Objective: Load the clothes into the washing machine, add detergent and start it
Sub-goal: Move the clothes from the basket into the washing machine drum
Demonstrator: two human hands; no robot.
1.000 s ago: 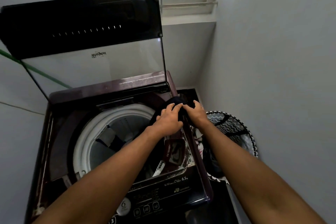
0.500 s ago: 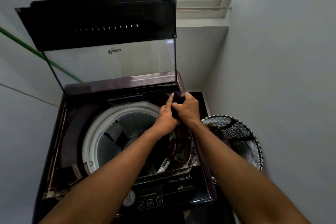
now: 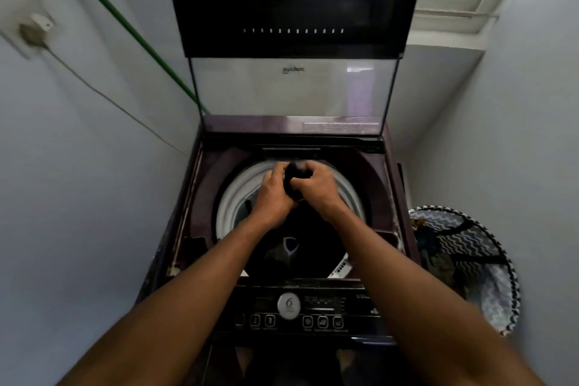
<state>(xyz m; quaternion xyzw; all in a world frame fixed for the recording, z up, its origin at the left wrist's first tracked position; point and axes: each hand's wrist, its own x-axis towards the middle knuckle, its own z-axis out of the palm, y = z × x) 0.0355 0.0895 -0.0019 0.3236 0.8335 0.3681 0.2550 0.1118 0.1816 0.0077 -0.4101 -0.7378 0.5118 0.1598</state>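
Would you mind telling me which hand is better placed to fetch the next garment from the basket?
Right. Both hands grip the dark garment over the drum, but the laundry basket stands beside the right hand, across from the left hand.

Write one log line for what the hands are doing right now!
step: loading | left hand: holds dark cloth | right hand: holds dark cloth | cloth: above drum | lid: up | basket: right of washer

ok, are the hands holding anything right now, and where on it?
Yes. Both the left hand and the right hand grip one bunched dark garment between them, above the open drum. It is too crumpled to tell which part.
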